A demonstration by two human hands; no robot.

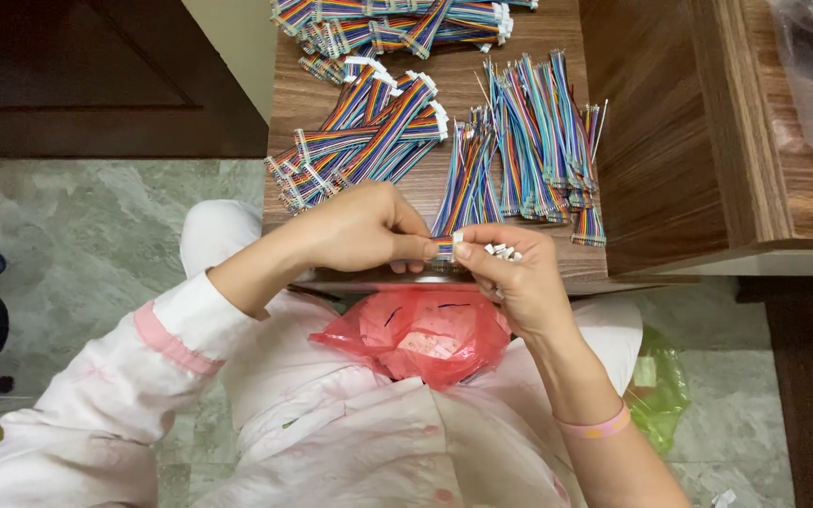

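My left hand (359, 229) pinches the end of a short rainbow-coloured ribbon of thin wires (443, 246) between thumb and forefinger, right at the near edge of the brown wood-grain table (632, 188). My right hand (512, 273) meets it there, thumb and forefinger pressed onto the same wire end, while the curled fingers behind cradle a few small white plastic connector housings (502, 251).

The risk I see is in that crowded right hand. The loose housings sit only in the curl of my fingers, so if I shift my pinch they may slip out. Some could land in the crumpled red plastic bag (421, 334) on my lap, others on the grey marble floor (77, 245).

The wire end is tiny and partly hidden by my fingertips, so I cannot tell how its pins line up. A skewed push could bend them.

Just beyond my knuckles lie the pile of loose multicoloured wire strips with bare ends (529, 141) and the heap of multicoloured strips with white plugs already on (359, 141). A careless elbow could mix the two.
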